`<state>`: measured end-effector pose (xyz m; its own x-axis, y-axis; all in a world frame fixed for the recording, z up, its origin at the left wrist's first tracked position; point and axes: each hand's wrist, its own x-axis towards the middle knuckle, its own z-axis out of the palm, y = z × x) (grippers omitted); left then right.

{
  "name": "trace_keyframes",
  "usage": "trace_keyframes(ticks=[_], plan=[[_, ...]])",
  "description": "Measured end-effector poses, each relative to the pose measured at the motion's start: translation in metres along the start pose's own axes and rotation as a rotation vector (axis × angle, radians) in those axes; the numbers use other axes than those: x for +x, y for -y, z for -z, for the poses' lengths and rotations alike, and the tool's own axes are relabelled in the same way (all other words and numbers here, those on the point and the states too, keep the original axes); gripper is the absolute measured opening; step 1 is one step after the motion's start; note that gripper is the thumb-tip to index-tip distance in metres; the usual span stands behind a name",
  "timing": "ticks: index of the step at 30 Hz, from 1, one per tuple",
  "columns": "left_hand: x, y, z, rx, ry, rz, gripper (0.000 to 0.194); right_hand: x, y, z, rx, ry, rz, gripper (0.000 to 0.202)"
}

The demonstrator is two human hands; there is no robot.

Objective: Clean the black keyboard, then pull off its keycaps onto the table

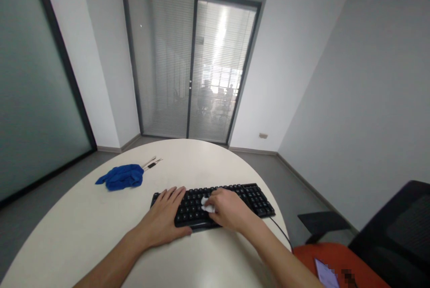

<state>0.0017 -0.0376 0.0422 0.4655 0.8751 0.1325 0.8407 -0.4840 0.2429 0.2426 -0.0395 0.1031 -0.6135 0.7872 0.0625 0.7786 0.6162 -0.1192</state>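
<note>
A black keyboard (pixel 231 194) lies on the round white table (pixel 188 149), angled slightly. Across the keyboard's left end rests my left hand (pixel 166 216), fingers stretched out flat over the keys and the thumb along the front edge. My right hand (pixel 228 209) is closed on a crumpled white tissue (pixel 207 206), which touches the keys around the middle of the board. The keys beneath both hands are hidden.
A blue cloth (pixel 124 177) lies on the table to the left, with thin light sticks (pixel 153 162) beside it. The keyboard cable (pixel 282 229) runs over the right table edge. An orange-seated chair (pixel 329 252) stands right, a purple item (pixel 325 273) on it.
</note>
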Motion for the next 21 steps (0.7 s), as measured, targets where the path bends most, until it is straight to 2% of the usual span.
trace_keyframes(ticks=[3, 8, 15, 21], plan=[[-0.001, 0.0, 0.001, -0.01, -0.006, 0.004, 0.103, 0.021, -0.003, -0.008, 0.021, -0.124, 0.017, 0.041], [-0.001, 0.002, 0.0, -0.023, -0.022, 0.004, 0.103, 0.041, -0.01, -0.028, 0.025, -0.094, 0.131, 0.043], [-0.002, 0.003, -0.002, -0.038, -0.028, -0.002, 0.104, 0.026, -0.026, -0.027, -0.057, -0.086, 0.074, 0.033], [-0.002, 0.002, 0.001, -0.055, 0.005, 0.014, 0.105, 0.011, -0.042, -0.015, -0.062, -0.068, 0.01, 0.045]])
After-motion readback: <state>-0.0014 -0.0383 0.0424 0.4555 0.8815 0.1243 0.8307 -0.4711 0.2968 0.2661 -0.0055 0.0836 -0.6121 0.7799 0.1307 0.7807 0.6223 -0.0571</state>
